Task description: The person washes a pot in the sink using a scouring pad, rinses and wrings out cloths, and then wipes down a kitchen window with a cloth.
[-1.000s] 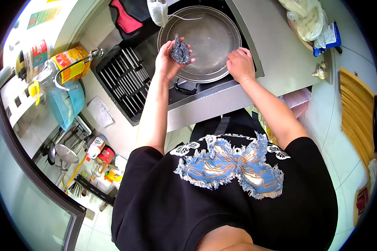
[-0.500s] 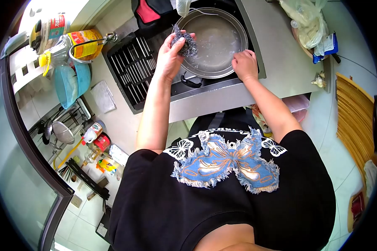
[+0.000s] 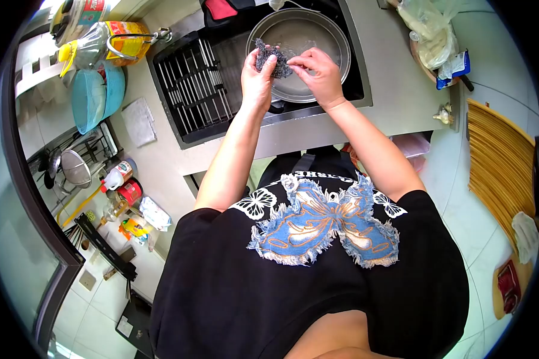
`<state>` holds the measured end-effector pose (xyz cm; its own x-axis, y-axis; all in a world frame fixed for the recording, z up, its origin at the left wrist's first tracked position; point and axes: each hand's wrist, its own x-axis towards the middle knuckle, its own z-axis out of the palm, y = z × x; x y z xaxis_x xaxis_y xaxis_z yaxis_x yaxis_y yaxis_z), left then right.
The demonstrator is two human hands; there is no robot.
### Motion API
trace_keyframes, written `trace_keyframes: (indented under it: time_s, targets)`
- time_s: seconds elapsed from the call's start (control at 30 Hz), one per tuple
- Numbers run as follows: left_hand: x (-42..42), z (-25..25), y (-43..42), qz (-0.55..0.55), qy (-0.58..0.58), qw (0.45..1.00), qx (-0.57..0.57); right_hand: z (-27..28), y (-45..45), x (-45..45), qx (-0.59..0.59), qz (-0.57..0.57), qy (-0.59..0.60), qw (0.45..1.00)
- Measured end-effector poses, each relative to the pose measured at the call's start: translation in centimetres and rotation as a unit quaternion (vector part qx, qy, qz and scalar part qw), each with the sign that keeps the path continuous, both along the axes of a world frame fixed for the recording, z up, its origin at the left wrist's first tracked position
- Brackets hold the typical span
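A dark grey wire scouring pad [image 3: 273, 61] is held in my left hand [image 3: 257, 82], with the thumb across it. My right hand [image 3: 321, 76] has its thumb and forefinger pinched together at the pad's right edge; whether strands of it are between the fingertips is too small to tell. Both hands are above the near part of a round metal pan [image 3: 293, 36] on the dark stove. The pan's black handle is partly hidden below my hands.
Left of the pan lies a black rack with metal bars [image 3: 194, 90]. Beyond it are a large oil bottle [image 3: 123, 43], a blue basket [image 3: 90, 99] and a grey cloth [image 3: 139, 122]. Plastic bags [image 3: 431, 36] lie at the upper right, near garlic [image 3: 444, 113].
My right hand has left the pan's right rim and moved left to the scouring pad. My left hand still holds the pad, now slightly farther right. The view has shifted.
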<state>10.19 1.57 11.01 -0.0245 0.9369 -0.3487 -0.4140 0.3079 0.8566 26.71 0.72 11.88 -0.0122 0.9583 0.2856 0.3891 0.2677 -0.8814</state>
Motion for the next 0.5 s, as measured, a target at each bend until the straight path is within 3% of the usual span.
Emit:
trace_keyframes:
  time_s: [0.2, 0.5]
  targets:
    - [-0.3, 0.9, -0.7, -0.007, 0.026, 1.000, -0.014, -0.6, -0.2, -0.1, 0.035, 0.036, -0.080, 0.996]
    - [-0.9, 2.0, -1.3, -0.020, -0.029, 0.999, -0.019, 0.7, -0.1, -0.5, -0.051, 0.070, 0.003, 0.996]
